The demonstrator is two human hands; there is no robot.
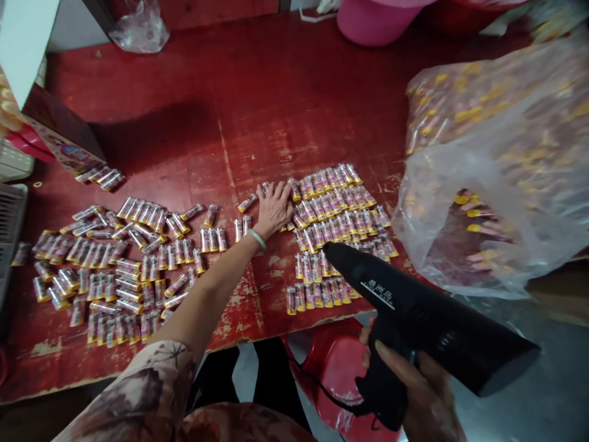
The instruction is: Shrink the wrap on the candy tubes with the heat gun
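My left hand point(275, 207) lies flat on the red table point(285, 104), fingers spread, touching the left edge of a tidy block of small wrapped tubes with yellow ends point(338, 215). A pale bangle circles that wrist. My right hand point(416, 390) grips the handle of a black heat gun point(427, 316), whose nozzle points up-left over the near rows of that block. A looser spread of the same tubes point(115, 264) covers the table's left part.
A big clear plastic bag point(497, 178) full of tubes sits at the right edge. A pink bucket point(372, 21) and a crumpled bag point(140, 27) stand at the back. A box point(55, 132) leans at left. A red stool point(335, 368) is below.
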